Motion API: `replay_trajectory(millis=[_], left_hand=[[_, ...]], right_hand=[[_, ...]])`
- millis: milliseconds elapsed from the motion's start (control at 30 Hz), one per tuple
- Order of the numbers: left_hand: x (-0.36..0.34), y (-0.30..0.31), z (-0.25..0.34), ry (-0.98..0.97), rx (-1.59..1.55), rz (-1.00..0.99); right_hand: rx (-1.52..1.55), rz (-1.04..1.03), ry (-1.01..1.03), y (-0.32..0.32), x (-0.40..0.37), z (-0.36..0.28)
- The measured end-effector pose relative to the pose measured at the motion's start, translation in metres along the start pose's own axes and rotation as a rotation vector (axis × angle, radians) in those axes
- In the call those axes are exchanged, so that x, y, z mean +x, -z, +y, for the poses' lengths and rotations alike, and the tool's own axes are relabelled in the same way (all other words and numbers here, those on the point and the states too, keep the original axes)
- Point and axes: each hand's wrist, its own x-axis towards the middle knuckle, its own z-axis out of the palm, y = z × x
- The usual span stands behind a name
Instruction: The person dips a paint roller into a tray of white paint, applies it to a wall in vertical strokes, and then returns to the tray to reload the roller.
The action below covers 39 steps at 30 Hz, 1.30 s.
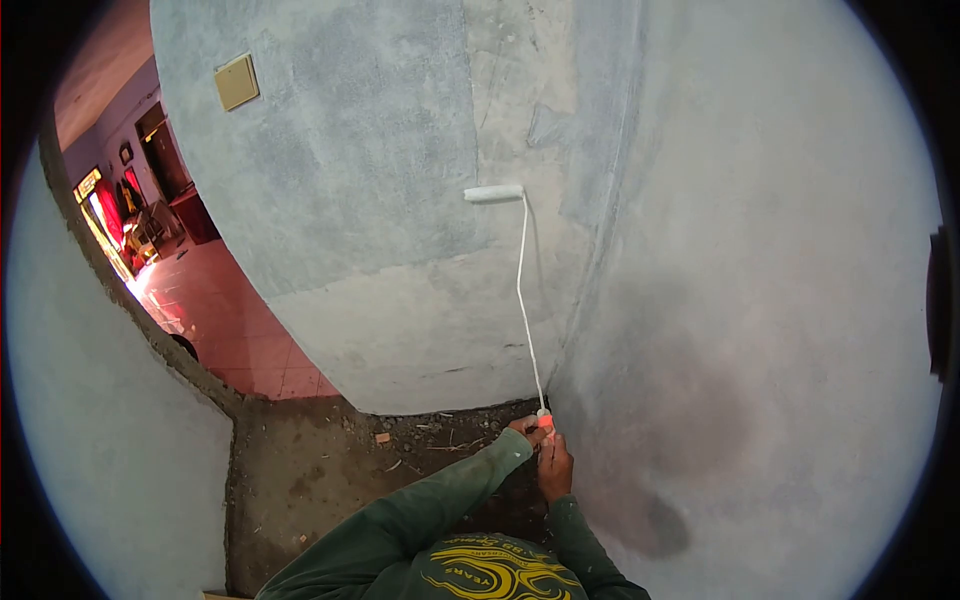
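A paint roller (494, 194) with a white sleeve lies against the grey, patchy wall (380, 150), near the lighter strip by the corner. Its long thin white frame (524, 300) runs down to an orange handle (546, 422). My left hand (530, 430) is closed round the upper part of the handle. Just below and to the right, my right hand (555, 468) grips the handle's lower part. Both hands are close together, near the foot of the corner.
A beige switch plate (237, 82) is on the wall at upper left. Through a doorway at left shows a room with a red tiled floor (235, 325). Rough ground (300, 470) with rubble lies below. Another pale wall (780, 250) stands close on the right.
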Motion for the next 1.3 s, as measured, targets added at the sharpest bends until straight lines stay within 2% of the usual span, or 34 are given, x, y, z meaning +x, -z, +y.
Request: replay_trajectory(millis=[133, 200, 267, 400, 467, 533, 700, 867, 1033, 1300], left_hand=[[0.005, 0.002, 0.020, -0.082, 0.050, 0.001], [0.006, 0.003, 0.028, -0.110, 0.081, 0.004], [0.008, 0.004, 0.032, -0.241, 0.123, -0.004], [0.001, 0.004, 0.035, -0.335, 0.096, -0.056], [-0.008, -0.001, 0.050, -0.325, 0.183, 0.057], [-0.013, -0.008, 0.094, -0.398, 0.141, 0.100], [-0.006, -0.005, 0.224, -0.559, 0.199, 0.124], [0.010, -0.006, 0.311, -0.653, 0.269, 0.162], [0.020, -0.006, 0.352, -0.741, 0.304, 0.161], [0.029, -0.006, 0.378, -0.722, 0.222, 0.153]], right_hand=[[-0.030, 0.025, 0.078, -0.001, 0.013, -0.008], [-0.011, -0.006, -0.012, 0.000, 0.018, -0.018], [0.009, -0.001, -0.013, 0.001, 0.019, -0.024], [0.115, -0.017, -0.045, 0.015, 0.012, -0.057], [0.086, 0.007, 0.000, 0.016, 0.024, -0.071], [0.052, 0.021, 0.032, 0.017, 0.036, -0.090], [0.218, 0.030, 0.161, 0.035, 0.100, -0.201], [0.236, 0.090, 0.277, 0.046, 0.141, -0.267], [0.203, 0.120, 0.339, 0.053, 0.163, -0.294], [0.193, 0.130, 0.334, 0.056, 0.178, -0.316]])
